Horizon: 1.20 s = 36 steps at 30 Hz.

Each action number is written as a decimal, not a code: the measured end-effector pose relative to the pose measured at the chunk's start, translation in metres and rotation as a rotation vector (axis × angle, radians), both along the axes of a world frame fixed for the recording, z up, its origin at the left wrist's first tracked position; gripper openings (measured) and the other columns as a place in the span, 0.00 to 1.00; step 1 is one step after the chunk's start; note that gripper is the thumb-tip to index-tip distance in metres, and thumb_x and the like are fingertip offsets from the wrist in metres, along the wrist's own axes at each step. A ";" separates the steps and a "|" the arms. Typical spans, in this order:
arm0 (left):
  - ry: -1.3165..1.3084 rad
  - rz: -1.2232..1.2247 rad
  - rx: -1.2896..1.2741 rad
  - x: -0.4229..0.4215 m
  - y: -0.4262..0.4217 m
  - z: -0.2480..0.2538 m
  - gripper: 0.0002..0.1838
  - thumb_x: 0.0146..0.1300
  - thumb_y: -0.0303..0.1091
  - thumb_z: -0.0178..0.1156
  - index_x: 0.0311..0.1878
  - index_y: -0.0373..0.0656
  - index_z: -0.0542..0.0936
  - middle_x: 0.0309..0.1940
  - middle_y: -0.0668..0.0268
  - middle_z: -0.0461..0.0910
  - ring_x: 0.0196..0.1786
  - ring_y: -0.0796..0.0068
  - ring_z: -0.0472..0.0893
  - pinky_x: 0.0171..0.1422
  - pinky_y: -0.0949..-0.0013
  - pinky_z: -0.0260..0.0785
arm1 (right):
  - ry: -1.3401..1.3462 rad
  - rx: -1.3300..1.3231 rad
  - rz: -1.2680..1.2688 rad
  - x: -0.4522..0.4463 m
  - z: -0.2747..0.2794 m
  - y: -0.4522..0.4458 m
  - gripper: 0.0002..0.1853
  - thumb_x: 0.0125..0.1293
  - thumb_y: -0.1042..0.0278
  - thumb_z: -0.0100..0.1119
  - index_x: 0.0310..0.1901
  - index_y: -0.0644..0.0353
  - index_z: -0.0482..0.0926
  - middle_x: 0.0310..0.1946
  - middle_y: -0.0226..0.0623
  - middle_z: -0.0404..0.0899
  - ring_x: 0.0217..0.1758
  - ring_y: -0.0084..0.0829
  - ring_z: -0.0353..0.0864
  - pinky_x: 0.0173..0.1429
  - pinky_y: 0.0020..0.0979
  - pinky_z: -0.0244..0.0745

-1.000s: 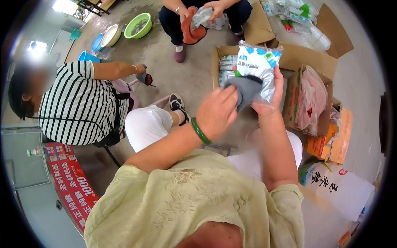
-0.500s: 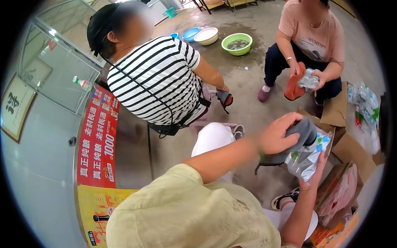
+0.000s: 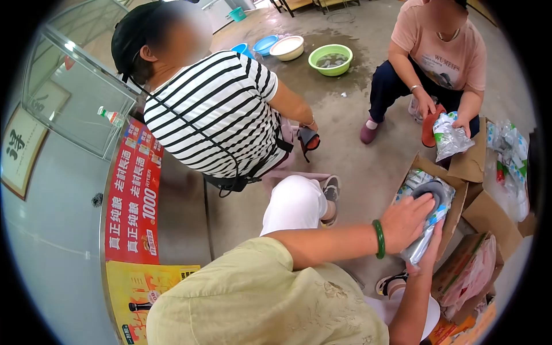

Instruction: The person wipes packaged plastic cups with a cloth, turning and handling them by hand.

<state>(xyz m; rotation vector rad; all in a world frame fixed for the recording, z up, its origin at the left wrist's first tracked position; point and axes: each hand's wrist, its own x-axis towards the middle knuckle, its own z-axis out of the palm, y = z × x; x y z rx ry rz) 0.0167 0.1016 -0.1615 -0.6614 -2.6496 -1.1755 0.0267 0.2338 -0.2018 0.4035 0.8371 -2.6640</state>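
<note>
My left hand (image 3: 406, 223), with a green bangle at its wrist, presses a grey cloth (image 3: 430, 194) against a silvery plastic packet. Its fingers are bent over the cloth. Below the packet (image 3: 418, 248), my right hand (image 3: 428, 253) grips its lower side. Both hands are over the near edge of an open cardboard box (image 3: 454, 221) that holds more packets of the same kind. The packet has blue and white print and lies tilted.
Across from me, a crouching person (image 3: 440, 63) holds a red cloth (image 3: 431, 127) and a packet (image 3: 450, 138). A person in stripes (image 3: 213, 115) sits to the left. Basins, among them a green one (image 3: 330, 60), stand behind. More boxes (image 3: 494, 215) are at right.
The view has swung left since the oldest frame. My hands have lowered the packet toward the box, and the cloth lies flatter. The person across now holds a packet with blue and green print.
</note>
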 end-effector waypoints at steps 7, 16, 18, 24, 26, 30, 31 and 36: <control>0.037 -0.172 0.053 0.034 0.016 -0.022 0.28 0.51 0.25 0.56 0.58 0.34 0.67 0.58 0.52 0.68 0.46 0.52 0.72 0.53 0.58 0.68 | 0.091 0.016 -0.143 -0.016 0.010 0.028 0.27 0.70 0.43 0.38 0.59 0.56 0.68 0.52 0.36 0.75 0.51 0.36 0.76 0.57 0.37 0.70; 0.024 -0.240 0.060 0.034 0.016 -0.024 0.27 0.49 0.25 0.56 0.57 0.34 0.68 0.56 0.52 0.69 0.49 0.52 0.72 0.54 0.58 0.68 | 0.065 0.016 -0.256 -0.022 0.007 0.042 0.27 0.70 0.44 0.38 0.60 0.55 0.67 0.56 0.33 0.72 0.56 0.35 0.73 0.59 0.37 0.67; 0.019 -0.250 0.072 0.034 0.012 -0.026 0.26 0.49 0.25 0.56 0.56 0.34 0.68 0.55 0.52 0.69 0.49 0.53 0.72 0.54 0.58 0.68 | 0.044 0.037 -0.318 -0.024 0.015 0.040 0.27 0.70 0.44 0.38 0.61 0.55 0.67 0.56 0.34 0.72 0.57 0.35 0.72 0.60 0.36 0.67; -0.306 -0.543 0.045 0.027 -0.015 -0.035 0.19 0.47 0.25 0.55 0.46 0.39 0.74 0.44 0.55 0.75 0.48 0.52 0.74 0.52 0.59 0.68 | 0.013 0.033 -0.449 -0.033 0.013 0.050 0.26 0.70 0.46 0.41 0.62 0.54 0.66 0.57 0.33 0.71 0.59 0.34 0.71 0.62 0.36 0.65; -0.332 -0.469 0.211 0.022 -0.021 -0.028 0.17 0.46 0.26 0.55 0.44 0.38 0.75 0.41 0.56 0.77 0.45 0.51 0.76 0.50 0.59 0.69 | 0.014 0.042 -0.466 -0.036 0.005 0.054 0.27 0.69 0.45 0.43 0.62 0.55 0.66 0.57 0.33 0.72 0.58 0.34 0.72 0.62 0.36 0.66; -0.122 -0.371 0.482 -0.003 -0.020 0.015 0.17 0.49 0.25 0.54 0.46 0.38 0.74 0.42 0.55 0.77 0.46 0.51 0.76 0.51 0.60 0.69 | 0.012 0.137 -0.361 -0.037 -0.011 0.050 0.27 0.69 0.43 0.44 0.61 0.55 0.67 0.55 0.34 0.73 0.58 0.33 0.72 0.61 0.36 0.67; -0.121 -0.371 0.483 -0.011 -0.019 0.025 0.17 0.49 0.25 0.54 0.46 0.38 0.74 0.42 0.55 0.77 0.46 0.51 0.76 0.51 0.60 0.69 | -0.025 0.142 -0.261 -0.036 -0.008 0.047 0.27 0.69 0.44 0.43 0.61 0.55 0.67 0.55 0.35 0.73 0.59 0.32 0.71 0.62 0.36 0.66; 0.168 -0.176 0.431 -0.033 0.000 0.057 0.22 0.54 0.30 0.58 0.54 0.40 0.70 0.57 0.54 0.67 0.50 0.53 0.73 0.54 0.58 0.67 | 0.018 0.316 -0.252 -0.023 -0.008 0.023 0.32 0.70 0.40 0.39 0.66 0.56 0.60 0.61 0.37 0.67 0.63 0.35 0.69 0.64 0.35 0.66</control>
